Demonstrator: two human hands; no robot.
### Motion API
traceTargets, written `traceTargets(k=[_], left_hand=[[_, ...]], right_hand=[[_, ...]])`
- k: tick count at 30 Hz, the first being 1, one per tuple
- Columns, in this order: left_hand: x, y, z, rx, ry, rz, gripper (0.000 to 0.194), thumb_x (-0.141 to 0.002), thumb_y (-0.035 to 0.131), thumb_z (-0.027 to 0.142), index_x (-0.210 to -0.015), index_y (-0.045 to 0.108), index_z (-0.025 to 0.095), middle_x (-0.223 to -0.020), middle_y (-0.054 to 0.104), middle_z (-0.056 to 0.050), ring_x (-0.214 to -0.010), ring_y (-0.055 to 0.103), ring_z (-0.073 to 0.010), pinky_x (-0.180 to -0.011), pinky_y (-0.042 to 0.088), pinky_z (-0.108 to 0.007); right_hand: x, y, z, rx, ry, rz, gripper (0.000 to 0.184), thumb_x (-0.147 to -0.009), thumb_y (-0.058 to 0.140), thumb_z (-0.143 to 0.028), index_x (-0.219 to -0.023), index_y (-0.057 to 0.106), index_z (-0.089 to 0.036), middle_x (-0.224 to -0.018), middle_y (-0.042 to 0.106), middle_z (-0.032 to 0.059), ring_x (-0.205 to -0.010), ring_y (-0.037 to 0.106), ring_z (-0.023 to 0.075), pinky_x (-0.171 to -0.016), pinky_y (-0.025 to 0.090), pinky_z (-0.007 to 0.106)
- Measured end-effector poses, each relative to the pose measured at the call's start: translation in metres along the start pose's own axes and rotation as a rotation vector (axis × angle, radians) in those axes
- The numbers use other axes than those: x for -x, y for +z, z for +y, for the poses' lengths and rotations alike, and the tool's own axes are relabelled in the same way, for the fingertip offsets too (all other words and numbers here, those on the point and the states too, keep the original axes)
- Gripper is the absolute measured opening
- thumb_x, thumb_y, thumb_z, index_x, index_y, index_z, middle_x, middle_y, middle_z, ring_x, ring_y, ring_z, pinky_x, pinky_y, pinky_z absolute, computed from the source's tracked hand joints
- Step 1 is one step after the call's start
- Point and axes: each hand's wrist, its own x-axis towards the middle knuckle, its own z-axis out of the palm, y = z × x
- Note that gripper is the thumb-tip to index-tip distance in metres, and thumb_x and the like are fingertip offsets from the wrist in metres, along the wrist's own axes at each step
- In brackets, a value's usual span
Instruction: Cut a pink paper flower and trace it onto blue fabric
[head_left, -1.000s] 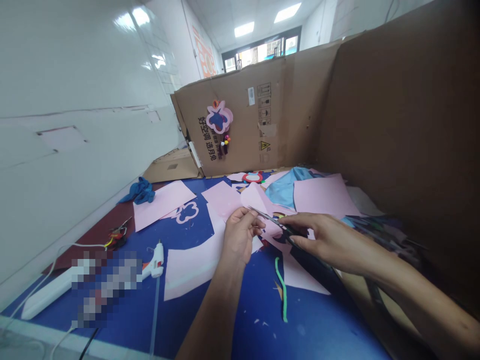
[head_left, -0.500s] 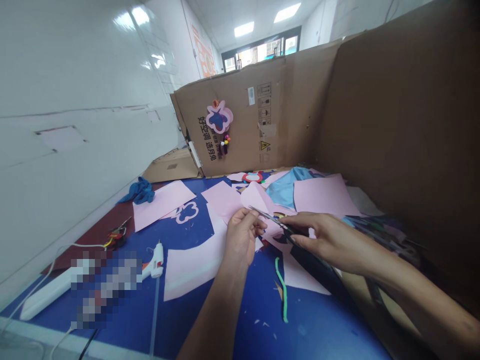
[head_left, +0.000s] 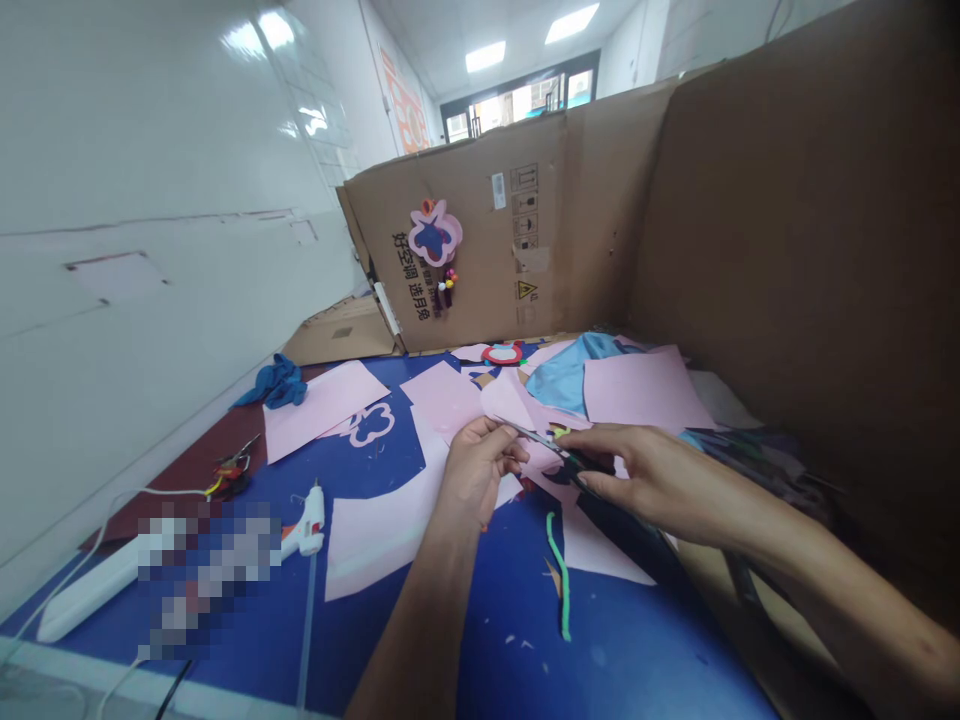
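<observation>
My left hand (head_left: 480,465) is closed in a pinch on a curled piece of pink paper (head_left: 510,395) that stands up above its fingers. From the right, my right hand (head_left: 637,465) grips a pair of scissors (head_left: 536,436), whose blades point left and reach the paper beside my left fingertips. The scissors' dark handles are mostly covered by my fingers. Below the hands lies a green fuzzy stick (head_left: 559,575) on the blue table top (head_left: 517,670). Another pink sheet (head_left: 375,535) rests to the left of my left wrist.
A white glue gun (head_left: 310,520) and a second pair of scissors (head_left: 238,465) lie at left. Near the back are a pink flower cut-out (head_left: 371,425), dark blue cloth (head_left: 279,382) and light blue cloth (head_left: 574,375). Cardboard walls (head_left: 600,220) rise behind and at right.
The curled paper has turned and looks narrower between my left fingers. The scissor blades look closer together. Both hands stay in nearly the same place.
</observation>
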Motion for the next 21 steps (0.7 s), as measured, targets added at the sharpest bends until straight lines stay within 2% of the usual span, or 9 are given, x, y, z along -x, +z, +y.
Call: traceTargets(k=[6,14,21], left_hand=[[0.0017,0.0014,0.0001,0.008,0.003,-0.011,0.037,-0.061,0.093,0.033,-0.083,0.072,0.012,-0.067,0.066,-0.002,-0.057,0.059,-0.0106,-0.053,0.038,-0.022],[0.0002,0.0023,-0.0034,0.035,0.013,0.01,0.035,-0.061,0.092,0.031,-0.081,0.069,0.013,-0.067,0.066,-0.001,-0.057,0.059,-0.0102,-0.053,0.038,-0.022],[0.0007,0.0034,-0.0051,0.059,0.003,0.016,0.036,-0.061,0.092,0.031,-0.079,0.066,0.015,-0.068,0.066,-0.001,-0.057,0.059,-0.0097,-0.053,0.037,-0.022]], right_hand=[[0.0003,-0.0012,-0.002,-0.035,-0.015,0.04,0.038,-0.092,0.069,-0.031,-0.127,0.081,-0.033,-0.112,0.085,0.0048,-0.102,0.077,0.031,-0.093,0.06,0.042],[-0.0004,-0.0022,-0.0028,-0.047,-0.014,-0.01,0.042,-0.093,0.064,-0.025,-0.132,0.079,-0.03,-0.133,0.079,0.0049,-0.119,0.074,0.0324,-0.102,0.056,0.046],[-0.0005,-0.0007,-0.0025,-0.068,-0.012,-0.005,0.04,-0.095,0.063,-0.026,-0.132,0.078,-0.029,-0.135,0.078,0.0058,-0.12,0.073,0.0326,-0.104,0.056,0.047]])
